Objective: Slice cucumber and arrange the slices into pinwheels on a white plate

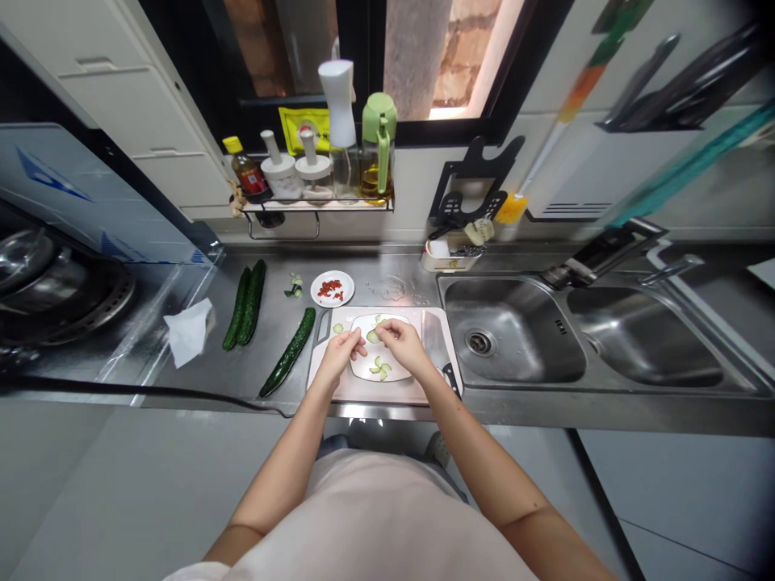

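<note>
A white plate (363, 369) rests on the pale cutting board (327, 387), with thin cucumber slices (380, 369) fanned out near its front edge. Over the plate's right side, my right hand (403, 342) pinches a pale cucumber slice (374, 335) near more slices at the back. My left hand (344, 355) is at the plate's left edge, thumb and forefinger together and the other fingers curled; anything between them is too small to make out. One loose slice (337, 328) lies on the board's upper left. A knife (432, 332) with a black handle lies along the board's right side.
Left of the board lie a whole cucumber (288, 353) and two more cucumbers (245, 305). Behind are a small dish of red pieces (332, 289) and cucumber scraps (295, 286). A double sink (514, 331) is on the right, a white tissue (189, 331) and stove (66, 282) on the left.
</note>
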A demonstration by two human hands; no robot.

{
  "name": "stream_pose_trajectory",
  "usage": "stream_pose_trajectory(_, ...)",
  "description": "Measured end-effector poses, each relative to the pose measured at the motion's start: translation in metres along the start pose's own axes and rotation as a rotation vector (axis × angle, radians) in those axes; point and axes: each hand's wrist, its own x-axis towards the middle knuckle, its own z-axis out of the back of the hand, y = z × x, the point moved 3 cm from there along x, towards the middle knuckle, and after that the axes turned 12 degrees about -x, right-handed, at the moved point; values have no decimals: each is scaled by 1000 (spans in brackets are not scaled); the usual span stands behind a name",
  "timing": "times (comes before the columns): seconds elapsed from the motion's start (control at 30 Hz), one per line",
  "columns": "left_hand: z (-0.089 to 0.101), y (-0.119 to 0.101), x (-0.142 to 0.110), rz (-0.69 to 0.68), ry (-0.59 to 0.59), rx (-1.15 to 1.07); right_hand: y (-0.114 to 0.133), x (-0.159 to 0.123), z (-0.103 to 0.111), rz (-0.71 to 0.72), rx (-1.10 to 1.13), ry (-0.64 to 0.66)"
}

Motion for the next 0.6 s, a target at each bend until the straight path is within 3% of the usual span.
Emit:
stream_pose_trajectory(0.27, -4, 6, -1, 333, 82, -327, 4, -2, -2, 188, -146, 10)
stream_pose_trajectory(0.6, 3, 6, 10, 263, 20, -310, -6, -4, -5, 263, -302, 48)
